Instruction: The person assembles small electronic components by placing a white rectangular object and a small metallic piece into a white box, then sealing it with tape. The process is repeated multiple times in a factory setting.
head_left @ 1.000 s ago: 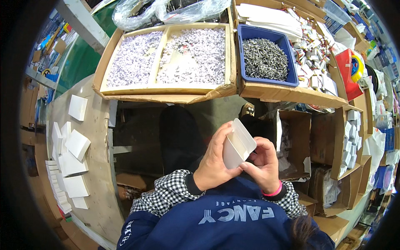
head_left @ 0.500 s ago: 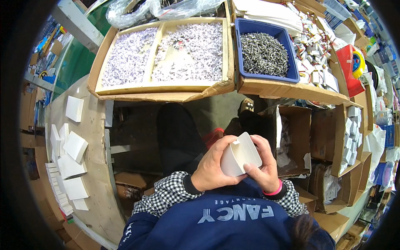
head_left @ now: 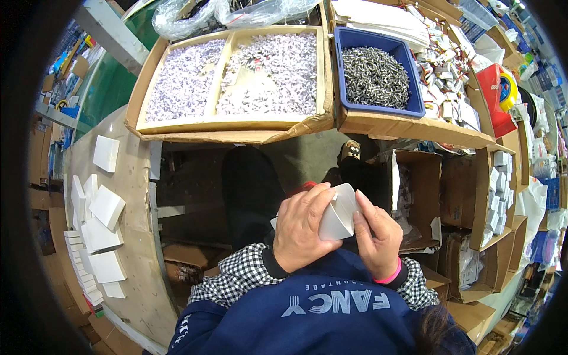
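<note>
Head view: your left hand wraps a white carton held in mid-air, while your right hand pinches its right edge; the fingers behind it are hidden, so their pressure cannot be judged. Squeezing unevenly could crease its thin-looking wall. Should both grips loosen together, it could fall to the floor, missing the worktop at left.

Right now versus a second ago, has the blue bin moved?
No: the blue bin keeps its place just right of the divided tray; the whole view shifted slightly.
</note>
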Demonstrator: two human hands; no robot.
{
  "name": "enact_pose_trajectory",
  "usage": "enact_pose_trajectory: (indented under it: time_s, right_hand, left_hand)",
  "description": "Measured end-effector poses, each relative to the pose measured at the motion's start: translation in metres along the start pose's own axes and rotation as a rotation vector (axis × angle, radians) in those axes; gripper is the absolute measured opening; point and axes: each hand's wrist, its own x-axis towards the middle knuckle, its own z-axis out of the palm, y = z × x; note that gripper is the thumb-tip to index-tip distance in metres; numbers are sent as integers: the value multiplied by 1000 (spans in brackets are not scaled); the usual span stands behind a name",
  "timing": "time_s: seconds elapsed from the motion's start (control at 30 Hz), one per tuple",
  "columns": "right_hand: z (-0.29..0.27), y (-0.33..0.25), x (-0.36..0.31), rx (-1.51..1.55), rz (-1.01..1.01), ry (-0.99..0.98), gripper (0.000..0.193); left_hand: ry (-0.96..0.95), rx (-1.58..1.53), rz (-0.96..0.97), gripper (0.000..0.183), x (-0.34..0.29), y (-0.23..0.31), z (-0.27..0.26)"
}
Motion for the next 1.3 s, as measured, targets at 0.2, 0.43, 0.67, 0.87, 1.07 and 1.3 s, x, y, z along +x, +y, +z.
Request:
enact_pose_trajectory:
  time_s: [0.2,0.43,0.67,0.87,1.07,1.3]
  right_hand:
    - [8,-9,5,-179,-324,28,34]
    - [12,-12,9,-141,-369,18,34]
    - [5,-10,9,327,95,-104,13]
    - [-2,-3,11,478,373,-258,31]
    - [11,-3,7,94,22,-123,36]
    - [14,7,7,357,304,-62,25]
  left_hand:
    - [85,92,14,95,1,1,0]
    - [84,6,-49,87,-1,-6,2]
    - [141,93,74,88,-3,-7,1]
    - [96,156,108,82,-5,-4,2]
    - [139,238,97,76,-6,-2,6]
    - [95,179,62,89,-5,2,2]
